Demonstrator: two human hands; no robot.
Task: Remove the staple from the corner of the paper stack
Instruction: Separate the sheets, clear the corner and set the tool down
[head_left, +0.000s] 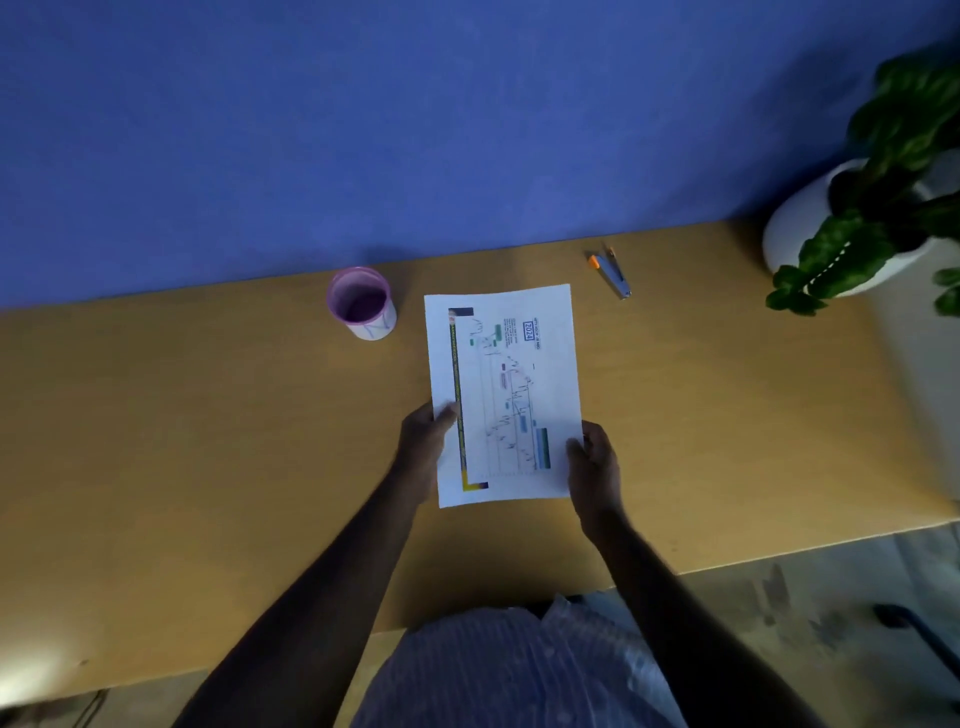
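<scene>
A white paper stack (511, 364) with a printed colour chart is in the middle of the wooden table (208, 441). My left hand (423, 449) grips its left edge near the lower corner, thumb on top. My right hand (595, 462) grips its right edge near the lower corner, thumb on top too. A small staple remover (613, 273) with a blue body and orange tip lies on the table beyond the paper's far right corner, apart from both hands. The staple itself is too small to make out.
A pink-rimmed cup (362, 303) stands left of the paper's far edge. A white pot with a green plant (862, 218) sits at the table's right end. A blue wall (467, 130) rises behind the table. The table's front edge is by my body.
</scene>
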